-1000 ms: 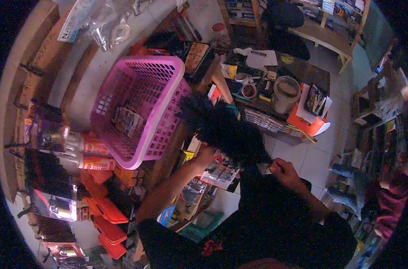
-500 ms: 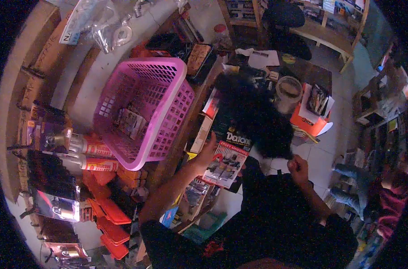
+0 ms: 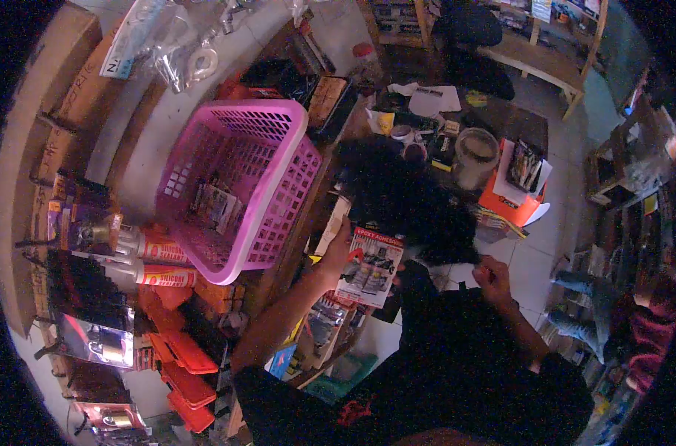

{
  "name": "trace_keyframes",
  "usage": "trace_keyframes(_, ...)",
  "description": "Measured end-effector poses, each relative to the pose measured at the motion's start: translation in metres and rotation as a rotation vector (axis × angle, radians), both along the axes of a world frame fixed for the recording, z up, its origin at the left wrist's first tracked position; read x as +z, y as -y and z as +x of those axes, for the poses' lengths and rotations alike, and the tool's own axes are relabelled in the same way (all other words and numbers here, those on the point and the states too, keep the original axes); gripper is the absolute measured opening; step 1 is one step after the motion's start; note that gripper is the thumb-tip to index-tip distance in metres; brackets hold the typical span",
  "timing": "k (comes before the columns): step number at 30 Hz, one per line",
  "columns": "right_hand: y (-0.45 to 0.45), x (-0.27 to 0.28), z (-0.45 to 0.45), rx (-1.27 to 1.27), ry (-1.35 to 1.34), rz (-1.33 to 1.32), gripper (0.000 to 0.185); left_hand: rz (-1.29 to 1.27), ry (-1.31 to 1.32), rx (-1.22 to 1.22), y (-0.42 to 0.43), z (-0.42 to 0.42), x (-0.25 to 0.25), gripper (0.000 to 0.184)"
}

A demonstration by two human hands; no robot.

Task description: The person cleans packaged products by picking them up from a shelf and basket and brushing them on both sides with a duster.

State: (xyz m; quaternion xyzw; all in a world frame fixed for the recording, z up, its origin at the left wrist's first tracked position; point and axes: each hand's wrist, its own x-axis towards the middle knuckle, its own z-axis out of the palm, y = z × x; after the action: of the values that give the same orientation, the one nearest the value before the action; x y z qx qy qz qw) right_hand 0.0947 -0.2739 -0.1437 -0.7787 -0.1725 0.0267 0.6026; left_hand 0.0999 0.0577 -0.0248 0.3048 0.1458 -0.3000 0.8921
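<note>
My left hand (image 3: 339, 253) is closed on the left edge of an epoxy adhesive pack (image 3: 369, 271), a flat card with a red band and pictured tubes. The pack is tilted at the table's near edge. A fluffy black duster (image 3: 412, 197) lies across the pack's upper part and hides it. At the duster's right end my right hand (image 3: 492, 277) is closed in a fist, apparently round its handle, which I cannot see clearly. To the left of my left hand stands a pink plastic basket (image 3: 275, 201) with small packs (image 3: 219, 207) inside.
Jars, papers and a clear plastic tub (image 3: 477, 152) crowd the table, beside an orange box (image 3: 512, 189). Silicone sealant tubes (image 3: 167, 275) and orange packs (image 3: 186, 383) hang at left. A stool (image 3: 472, 44) stands at the back; a person's legs (image 3: 579, 308) show at right.
The duster has swept left, now covering the Dextone lettering and uncovering jars behind it. The pack has tilted slightly in my left hand. My right hand has shifted slightly left.
</note>
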Motion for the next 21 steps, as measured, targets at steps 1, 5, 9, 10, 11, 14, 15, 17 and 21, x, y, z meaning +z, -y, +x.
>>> trace_keyframes(1,0.001,-0.004,0.0,0.074,0.057,0.006,0.029,0.034,-0.008,0.035,-0.001,0.002,-0.003,0.074)
trace_keyframes(5,-0.008,-0.005,0.002,0.103,0.047,-0.104,0.029,0.191,-0.052,0.148,-0.004,0.003,-0.006,0.074)
trace_keyframes(9,-0.014,-0.011,0.01,-0.058,0.077,-0.075,0.029,0.301,-0.08,0.213,-0.005,0.0,-0.009,0.075)
trace_keyframes(10,-0.014,-0.014,0.013,-0.104,0.079,-0.068,0.03,0.317,-0.083,0.22,-0.005,0.0,-0.008,0.075)
trace_keyframes(11,-0.012,-0.014,0.014,-0.122,0.028,-0.082,0.029,0.322,-0.086,0.221,-0.005,-0.001,-0.007,0.075)
trace_keyframes(14,-0.008,0.004,0.016,-0.129,-0.046,-0.108,0.026,0.348,-0.085,0.232,-0.005,-0.002,-0.003,0.076)
trace_keyframes(15,-0.005,0.008,0.016,-0.099,-0.021,-0.111,0.025,0.363,-0.082,0.238,-0.006,-0.002,-0.003,0.076)
trace_keyframes(17,-0.001,0.003,0.017,-0.027,0.064,-0.106,0.024,0.385,-0.082,0.248,-0.008,-0.002,-0.001,0.076)
trace_keyframes(21,-0.002,-0.011,0.016,0.021,0.17,-0.184,0.025,0.389,-0.088,0.245,-0.008,0.001,-0.001,0.076)
